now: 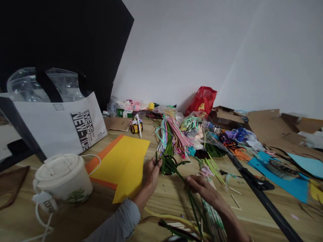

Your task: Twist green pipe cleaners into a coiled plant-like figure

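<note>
My left hand point(152, 171) pinches the edge of a dark green ring point(165, 163) made of fuzzy pipe cleaners, held just above the wooden table. Long green pipe cleaners point(191, 196) trail from the ring toward the near edge. At these strands, my right hand point(200, 186) has its fingertips closed, with its forearm coming in from the lower right. Beyond the ring lies a large bundle of pipe cleaners point(178, 132) in pink, green, white and lilac. A pale pink flower-like piece point(206, 171) sits close to my right hand.
Yellow sheets point(130, 153) and a lidded white container point(64, 176) with a cord are left, before a white bag point(58, 124). A black bar point(252, 181) crosses the right side, near a tape roll point(282, 168) and cardboard point(272, 129). A red bag point(202, 101) stands behind.
</note>
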A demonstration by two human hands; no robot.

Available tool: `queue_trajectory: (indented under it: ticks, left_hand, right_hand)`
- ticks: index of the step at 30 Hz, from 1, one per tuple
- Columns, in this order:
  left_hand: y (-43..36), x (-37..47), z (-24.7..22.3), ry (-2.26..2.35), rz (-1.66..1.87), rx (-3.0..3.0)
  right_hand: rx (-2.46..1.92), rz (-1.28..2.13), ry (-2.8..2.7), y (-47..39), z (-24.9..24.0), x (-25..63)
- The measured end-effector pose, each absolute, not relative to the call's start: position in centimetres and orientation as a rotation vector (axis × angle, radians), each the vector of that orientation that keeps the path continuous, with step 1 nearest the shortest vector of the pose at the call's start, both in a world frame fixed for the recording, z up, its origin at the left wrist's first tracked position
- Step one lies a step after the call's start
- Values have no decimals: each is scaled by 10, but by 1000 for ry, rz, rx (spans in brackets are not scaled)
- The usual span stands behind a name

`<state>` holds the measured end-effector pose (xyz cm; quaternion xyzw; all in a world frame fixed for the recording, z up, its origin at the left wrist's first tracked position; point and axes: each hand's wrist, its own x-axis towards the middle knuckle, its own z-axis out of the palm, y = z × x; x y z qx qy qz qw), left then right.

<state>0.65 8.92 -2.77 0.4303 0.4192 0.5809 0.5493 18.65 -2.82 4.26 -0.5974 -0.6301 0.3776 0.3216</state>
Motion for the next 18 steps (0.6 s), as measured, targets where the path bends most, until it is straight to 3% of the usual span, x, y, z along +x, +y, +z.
queue_trajectory:
  ticks: [4,18]
  left_hand:
    - [86,8,-23,997,1344,1047]
    - [74,14,-15,856,1263,1267]
  right_hand:
    - [-1490,1289,-1463,-23,28,175]
    - [-1552,1093,-1251,-16,10,171]
